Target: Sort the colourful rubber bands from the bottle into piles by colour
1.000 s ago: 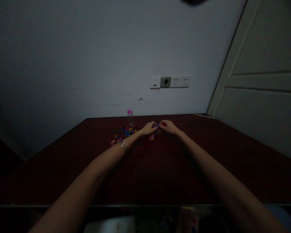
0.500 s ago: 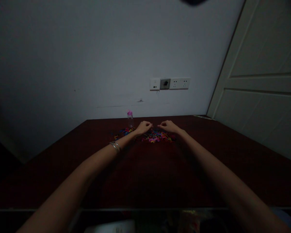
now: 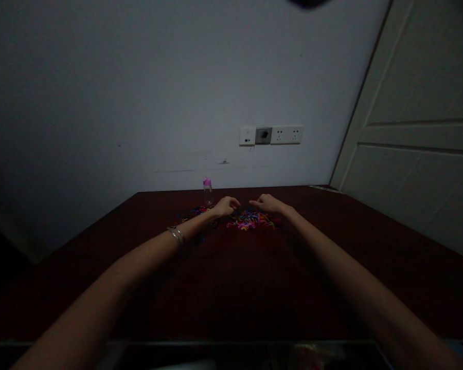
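A heap of small, loop-like coloured pieces (image 3: 250,220) lies on the dark red table, too small and dim to name surely. My left hand (image 3: 227,206) hovers at the left edge of this heap, its fingers curved and apart, with nothing visible between them. Over the heap's far right side, my right hand (image 3: 268,203) has its fingertips drawn together, pointing left; whatever they pinch is too small to make out. A second scatter of coloured pieces (image 3: 198,211) lies left of my left hand, partly behind the forearm. Behind it stands a clear bottle (image 3: 208,195) with a pink top.
The dark red table (image 3: 224,288) reaches back to a pale wall bearing several sockets and switches (image 3: 270,135). A panelled door (image 3: 416,154) stands at the right. Below the near table edge, dim objects show in an open space.
My left hand has shifted slightly left and down, and its fingers have parted. My right hand stays nearly in place above the heap. The view has tilted slightly.
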Available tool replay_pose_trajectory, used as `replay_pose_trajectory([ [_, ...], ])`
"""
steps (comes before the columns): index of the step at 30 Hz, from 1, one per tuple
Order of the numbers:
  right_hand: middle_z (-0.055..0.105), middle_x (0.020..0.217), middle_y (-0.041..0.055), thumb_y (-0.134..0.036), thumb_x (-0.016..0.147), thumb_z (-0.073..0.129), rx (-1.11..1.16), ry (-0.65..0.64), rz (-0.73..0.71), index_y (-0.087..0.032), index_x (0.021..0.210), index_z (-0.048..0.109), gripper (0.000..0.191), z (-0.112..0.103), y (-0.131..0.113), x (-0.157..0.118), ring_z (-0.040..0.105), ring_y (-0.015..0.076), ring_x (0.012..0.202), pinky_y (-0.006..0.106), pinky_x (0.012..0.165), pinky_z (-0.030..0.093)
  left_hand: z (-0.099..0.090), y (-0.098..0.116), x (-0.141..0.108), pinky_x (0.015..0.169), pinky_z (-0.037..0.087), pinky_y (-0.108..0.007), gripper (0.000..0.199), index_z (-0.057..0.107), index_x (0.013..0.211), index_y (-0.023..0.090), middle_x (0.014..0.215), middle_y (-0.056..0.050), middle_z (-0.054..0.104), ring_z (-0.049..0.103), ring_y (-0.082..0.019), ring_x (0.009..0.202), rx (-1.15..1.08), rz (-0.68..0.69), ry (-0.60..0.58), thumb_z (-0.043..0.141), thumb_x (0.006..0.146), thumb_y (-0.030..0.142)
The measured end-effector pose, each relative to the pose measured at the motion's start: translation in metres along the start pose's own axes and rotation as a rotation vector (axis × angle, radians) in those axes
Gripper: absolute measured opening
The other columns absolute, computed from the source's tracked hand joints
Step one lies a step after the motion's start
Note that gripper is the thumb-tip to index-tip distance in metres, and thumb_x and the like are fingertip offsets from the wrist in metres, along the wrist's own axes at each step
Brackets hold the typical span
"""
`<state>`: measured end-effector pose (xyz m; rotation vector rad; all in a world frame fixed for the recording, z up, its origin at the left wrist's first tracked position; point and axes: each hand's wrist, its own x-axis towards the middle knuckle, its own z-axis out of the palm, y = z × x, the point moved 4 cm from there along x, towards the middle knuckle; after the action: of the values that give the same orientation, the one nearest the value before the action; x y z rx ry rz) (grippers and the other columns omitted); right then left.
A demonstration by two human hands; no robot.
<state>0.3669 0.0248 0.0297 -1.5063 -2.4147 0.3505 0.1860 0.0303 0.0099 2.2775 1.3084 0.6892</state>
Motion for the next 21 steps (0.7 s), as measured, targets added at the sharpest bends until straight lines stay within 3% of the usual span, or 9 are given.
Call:
replay_pose_trajectory([
  [9,0.066,0.076,0.0049,-0.029,0.074,0.052,-0.025,0.059,-0.104,-0.016,0.084,0.068,0.023,0.006,-0.022,0.007,0.058,0.0133,0.067,0.02,0.057,0.037,-0.014,0.0,0.004,0.068,0.047,-0.021,0.034,0.064,0.089,0.009,0.084,-0.007,0.066,0.06,-0.013,0.077,-0.072,-0.033,0.022,0.051,0.059,0.001],
  [16,0.066,0.097,0.0051,-0.024,0.073,0.055,0.209,0.103,-0.273,-0.017,0.099,0.064,0.029,0.038,-0.072,0.021,0.06,0.0151,0.086,0.023,0.076,0.044,-0.063,-0.011,-0.021,0.076,0.045,-0.025,0.031,0.063,0.093,0.008,0.09,-0.009,0.065,0.058,-0.016,0.083,0.12,-0.045,0.149,0.045,0.067,0.011],
  [21,0.062,0.105,0.0103,-0.032,0.074,0.056,0.126,0.111,-0.382,-0.014,0.105,0.061,0.036,0.065,-0.108,0.042,0.055,0.0205,0.097,0.03,0.085,0.041,-0.097,-0.047,-0.058,0.084,0.04,-0.027,0.04,0.058,0.104,0.01,0.104,-0.011,0.059,0.054,-0.022,0.096,0.446,-0.099,0.026,0.051,0.066,0.02],
])
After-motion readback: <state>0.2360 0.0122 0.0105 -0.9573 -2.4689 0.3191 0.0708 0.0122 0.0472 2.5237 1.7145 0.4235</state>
